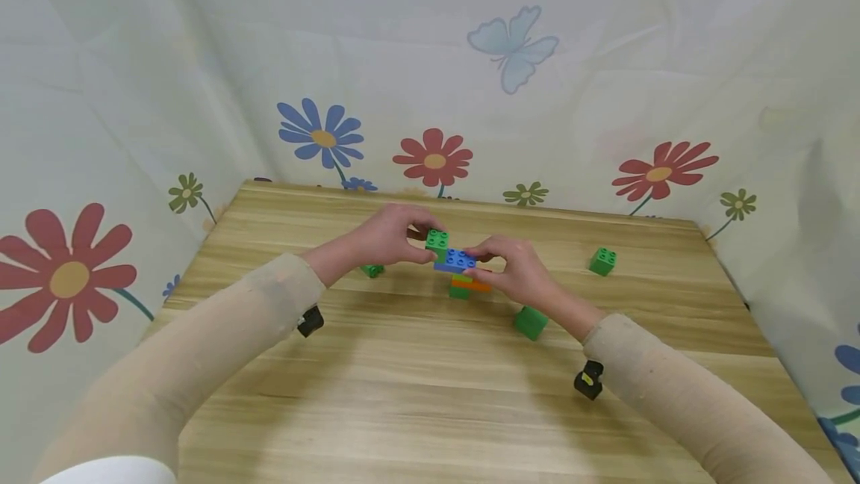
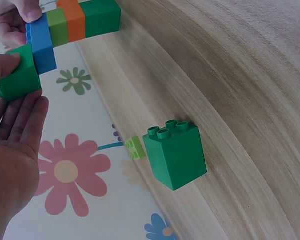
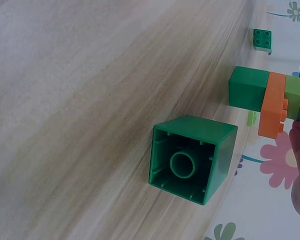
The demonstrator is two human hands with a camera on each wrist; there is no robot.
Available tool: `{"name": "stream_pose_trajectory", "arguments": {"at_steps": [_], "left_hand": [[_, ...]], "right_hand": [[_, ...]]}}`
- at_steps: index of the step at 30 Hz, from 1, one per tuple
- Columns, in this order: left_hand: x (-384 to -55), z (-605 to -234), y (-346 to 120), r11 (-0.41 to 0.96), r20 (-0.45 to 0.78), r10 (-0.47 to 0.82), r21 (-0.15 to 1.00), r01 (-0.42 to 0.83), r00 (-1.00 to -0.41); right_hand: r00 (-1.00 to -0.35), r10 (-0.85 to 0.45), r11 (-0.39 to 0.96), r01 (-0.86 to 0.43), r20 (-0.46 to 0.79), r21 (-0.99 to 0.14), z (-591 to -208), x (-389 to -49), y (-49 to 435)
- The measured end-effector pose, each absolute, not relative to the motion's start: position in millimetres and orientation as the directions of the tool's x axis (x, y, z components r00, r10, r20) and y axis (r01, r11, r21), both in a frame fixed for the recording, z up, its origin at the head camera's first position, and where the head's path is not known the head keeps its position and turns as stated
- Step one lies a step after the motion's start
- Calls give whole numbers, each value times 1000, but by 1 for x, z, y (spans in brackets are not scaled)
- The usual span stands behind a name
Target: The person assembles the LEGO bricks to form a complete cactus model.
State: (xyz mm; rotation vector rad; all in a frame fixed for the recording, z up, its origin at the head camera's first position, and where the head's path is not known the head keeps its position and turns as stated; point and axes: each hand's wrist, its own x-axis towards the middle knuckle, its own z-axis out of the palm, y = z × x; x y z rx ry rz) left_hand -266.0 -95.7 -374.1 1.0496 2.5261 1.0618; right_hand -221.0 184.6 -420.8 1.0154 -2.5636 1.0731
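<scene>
- Two bare hands meet over a wooden bench (image 1: 403, 394), working at the top of a small tower of toy building bricks.
- The left hand (image 1: 396, 236) pinches a green four-stud block (image 1: 437, 240) between thumb and fingers, its studs facing up.
- That block sits at the left end of a blue brick (image 1: 457, 261), its underside toward the blue studs; whether it is fully seated cannot be told.
- The right hand (image 1: 516, 269) holds the blue brick's right end in a narrow pinch.
- The blue brick's long axis runs left to right, overhanging the tower on the left, directly beneath the left hand's block; the left hand is nearer that free end.
- Under it, from top to bottom, stand a light green brick (image 3: 293, 97), an orange brick (image 3: 272, 105) and a green base block (image 3: 248, 89).
- Near the right forearm, a loose green block (image 3: 220, 150) lies tipped, hollow underside showing; another green block (image 2: 176, 159) lies on its side below the left hand.
</scene>
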Motion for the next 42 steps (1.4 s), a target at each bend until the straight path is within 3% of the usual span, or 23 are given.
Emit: {"name": "stream_pose_trajectory", "arguments": {"at_steps": [15, 32, 42], "left_hand": [[-266, -388, -113, 470, 115, 608, 746, 472, -786], [-265, -394, -138, 561, 122, 530, 692, 455, -839], [-266, -401, -147, 614, 117, 487, 659, 434, -866]], "right_hand": [[-772, -500, 532, -631, 391, -565, -424, -220, 183], [-842, -350, 584, -539, 412, -606, -430, -209, 177], [-850, -308, 599, -523, 428, -606, -435, -208, 174]]}}
